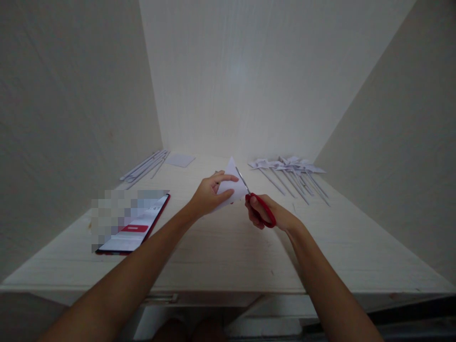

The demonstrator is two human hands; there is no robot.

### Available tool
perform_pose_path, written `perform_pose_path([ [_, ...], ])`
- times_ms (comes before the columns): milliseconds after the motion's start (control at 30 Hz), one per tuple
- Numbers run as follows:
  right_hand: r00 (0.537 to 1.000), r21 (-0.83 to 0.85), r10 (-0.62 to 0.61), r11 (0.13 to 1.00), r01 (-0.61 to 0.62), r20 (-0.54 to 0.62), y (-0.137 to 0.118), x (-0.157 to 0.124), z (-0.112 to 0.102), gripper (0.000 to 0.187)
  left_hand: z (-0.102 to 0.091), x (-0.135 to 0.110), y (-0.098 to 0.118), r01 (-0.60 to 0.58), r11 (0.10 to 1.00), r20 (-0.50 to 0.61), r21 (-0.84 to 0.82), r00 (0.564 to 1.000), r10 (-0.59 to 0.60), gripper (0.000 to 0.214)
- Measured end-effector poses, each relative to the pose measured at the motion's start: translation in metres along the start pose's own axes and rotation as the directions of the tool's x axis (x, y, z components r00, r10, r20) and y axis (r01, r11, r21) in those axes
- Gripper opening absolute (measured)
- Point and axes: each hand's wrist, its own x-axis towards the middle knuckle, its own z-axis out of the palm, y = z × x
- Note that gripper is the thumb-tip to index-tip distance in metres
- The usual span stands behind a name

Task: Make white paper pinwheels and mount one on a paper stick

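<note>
In the middle of the head view, my left hand is closed on a small piece of white paper, with its thumb and fingers pressed on the sheet. The paper is held up above the table and comes to a point at the top. My right hand grips red-handled scissors, fingers wrapped round the handles. The blades slant up and left against the paper's right edge. Whether they have cut into it I cannot tell.
Paper pinwheels on sticks lie in a heap at the back right. Several thin white sticks and a square of paper lie at the back left. A red-cased phone, partly blurred out, sits left. Walls enclose the white table.
</note>
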Motion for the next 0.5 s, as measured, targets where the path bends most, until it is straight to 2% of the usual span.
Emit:
perform_pose_path([
  [200, 0.999, 0.02, 0.042, 0.999, -0.042, -0.019, -0.0047, -0.0009, 0.0027, 0.051, -0.0006, 0.0007, 0.0001, -0.017, 1.0, -0.003, 0.007, 1.0, 0.017, 0.028],
  [500, 1.0, -0.014, 0.017, 1.0, -0.018, -0.016, 0.0002, 0.0002, 0.0015, 0.052, -0.0002, 0.0009, -0.0011, -0.033, 0.999, -0.002, 0.014, 0.999, 0.033, 0.027],
])
